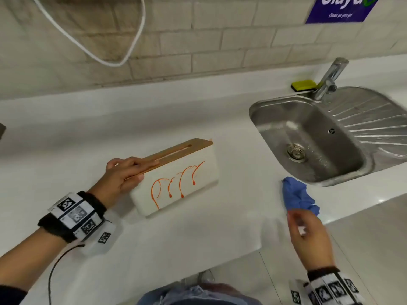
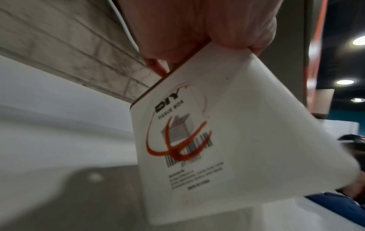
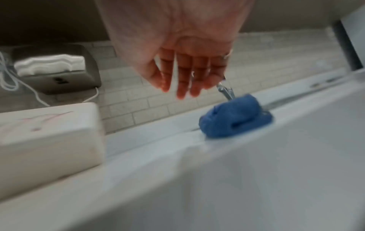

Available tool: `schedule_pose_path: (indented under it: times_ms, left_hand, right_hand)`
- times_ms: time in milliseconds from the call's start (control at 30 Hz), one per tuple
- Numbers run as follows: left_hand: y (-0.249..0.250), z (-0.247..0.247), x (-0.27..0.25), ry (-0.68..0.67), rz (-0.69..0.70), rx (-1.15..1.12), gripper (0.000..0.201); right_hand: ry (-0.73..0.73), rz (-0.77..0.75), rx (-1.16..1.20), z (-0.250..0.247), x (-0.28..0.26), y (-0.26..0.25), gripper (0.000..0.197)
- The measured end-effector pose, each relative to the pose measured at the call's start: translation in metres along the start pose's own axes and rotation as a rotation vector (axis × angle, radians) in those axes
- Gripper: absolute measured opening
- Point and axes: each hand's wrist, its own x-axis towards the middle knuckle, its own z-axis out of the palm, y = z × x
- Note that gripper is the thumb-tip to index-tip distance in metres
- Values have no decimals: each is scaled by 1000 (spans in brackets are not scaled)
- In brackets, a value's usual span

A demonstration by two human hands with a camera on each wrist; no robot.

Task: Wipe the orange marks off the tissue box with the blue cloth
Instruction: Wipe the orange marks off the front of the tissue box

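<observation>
Tissue box [image 1: 176, 179] on the counter [image 1: 198, 234], left of the sink [image 1: 308, 139]. Cloth [image 1: 297, 197] on the counter between box and sink, just before the sink's rim. Sponge [image 1: 304, 85] behind the sink, beside the tap [image 1: 330, 79].

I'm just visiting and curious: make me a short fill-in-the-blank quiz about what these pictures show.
1. The left hand grips the tissue box at its ____ lid.
2. The marks on the box are ____ in colour.
3. The blue cloth lies on the counter just in front of the ____.
4. The right hand is ____, not yet touching the cloth.

Missing words: wooden; orange; sink; open
</observation>
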Motion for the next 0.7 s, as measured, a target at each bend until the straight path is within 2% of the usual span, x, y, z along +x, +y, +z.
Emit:
schedule_pose_path:
  times_ms: [67, 167, 233, 333, 433, 533, 700]
  left_hand:
    - [1, -3, -24, 20, -42, -15, 36]
    - [3, -5, -44, 18, -77, -37, 34]
    - [8, -8, -45, 2, -73, -77, 37]
    - [14, -13, -44, 15, -88, -205, 52]
    - [16, -15, -45, -4, -166, -270, 54]
    - [15, -19, -45, -20, -269, -345, 42]
    - [11, -24, -45, -10, -359, -461, 35]
  right_hand:
    - [26, -38, -218, 12, 46, 10, 27]
    - [-266, 98, -496, 32, 88, 31, 51]
    - [-417, 157, -536, 38, 97, 36, 53]
    - [-401, 194, -427, 35, 106, 30, 40]
    - [-400, 88, -179, 24, 107, 18, 23]
    - [-359, -31, 196, 17, 93, -33, 27]
    - [-246, -354, 537, 37, 64, -143, 24]
